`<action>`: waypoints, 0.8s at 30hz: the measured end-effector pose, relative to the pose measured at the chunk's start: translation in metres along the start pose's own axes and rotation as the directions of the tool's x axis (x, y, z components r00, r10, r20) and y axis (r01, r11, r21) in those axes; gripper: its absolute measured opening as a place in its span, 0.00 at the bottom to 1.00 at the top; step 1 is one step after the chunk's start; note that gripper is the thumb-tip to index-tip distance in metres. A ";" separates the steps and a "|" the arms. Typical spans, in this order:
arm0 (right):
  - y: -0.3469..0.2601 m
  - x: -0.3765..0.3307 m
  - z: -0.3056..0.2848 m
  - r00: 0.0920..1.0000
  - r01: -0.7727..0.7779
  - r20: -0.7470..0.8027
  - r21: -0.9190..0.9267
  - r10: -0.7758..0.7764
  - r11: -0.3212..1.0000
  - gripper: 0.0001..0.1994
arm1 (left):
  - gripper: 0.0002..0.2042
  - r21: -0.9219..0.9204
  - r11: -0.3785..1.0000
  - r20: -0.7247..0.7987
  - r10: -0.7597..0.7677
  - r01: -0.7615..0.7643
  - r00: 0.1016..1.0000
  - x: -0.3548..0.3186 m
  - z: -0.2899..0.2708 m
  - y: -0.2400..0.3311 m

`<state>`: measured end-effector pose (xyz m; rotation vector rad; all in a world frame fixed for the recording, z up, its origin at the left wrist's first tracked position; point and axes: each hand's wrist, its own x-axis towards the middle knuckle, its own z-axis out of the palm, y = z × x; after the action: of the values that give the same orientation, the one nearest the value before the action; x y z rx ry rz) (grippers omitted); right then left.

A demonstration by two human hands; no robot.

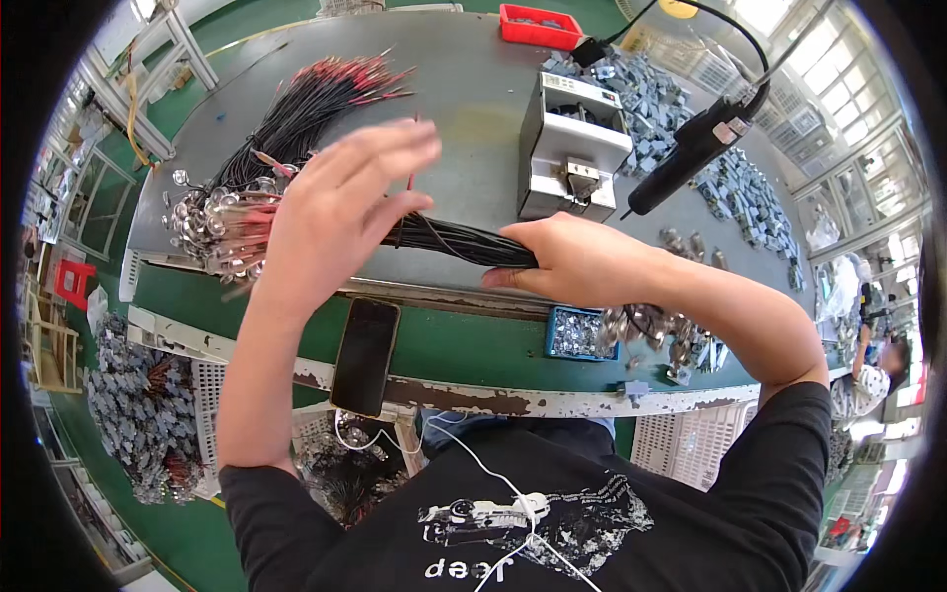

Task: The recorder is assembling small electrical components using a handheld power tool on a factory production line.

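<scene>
My right hand (pixel 567 259) is closed round one end of a bundle of thin black wires (pixel 452 241), held level above the near edge of the grey table. My left hand (pixel 340 202) is over the bundle's other end, its fingers stretched out and the thumb apart; whether the palm touches the wires is hidden. Beside and partly behind the left hand is a cluster of shiny round metal fittings (pixel 212 222) with reddish leads. A second heap of black wires with red tips (pixel 330 94) fans out behind it on the table.
A grey-white bench machine (pixel 572 148) stands past my right hand, with a black electric screwdriver (pixel 681 158) hanging beside it. Grey parts (pixel 730 187) are piled at right. A red bin (pixel 541 27) is at the back. A phone (pixel 365 355) and blue tray (pixel 580 333) are near me.
</scene>
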<state>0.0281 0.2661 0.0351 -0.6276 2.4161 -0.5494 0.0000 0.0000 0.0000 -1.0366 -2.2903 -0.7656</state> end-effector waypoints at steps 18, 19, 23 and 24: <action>0.022 -0.020 0.011 0.978 0.047 -0.192 0.600 0.086 0.799 0.17 | 0.24 -0.196 0.980 -0.299 -0.039 -0.022 0.953 -0.036 0.013 0.033; 0.023 -0.017 0.018 0.974 0.098 -0.212 0.699 0.074 0.708 0.18 | 0.24 -0.314 0.944 -0.147 -0.153 0.100 0.977 -0.046 0.022 0.046; 0.048 0.035 0.043 0.974 0.202 -0.198 0.979 -0.112 0.022 0.20 | 0.37 -0.643 0.574 0.546 -0.120 0.507 0.829 -0.067 0.084 0.051; 0.058 0.050 0.050 0.953 0.296 -0.303 0.944 0.025 0.147 0.22 | 0.42 -0.558 0.443 0.742 -0.111 0.701 0.661 -0.055 0.086 0.047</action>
<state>0.0051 0.2732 -0.0530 -0.1246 1.5292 -2.1777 0.0510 0.0560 -0.0838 -1.1593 -2.8536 -2.2103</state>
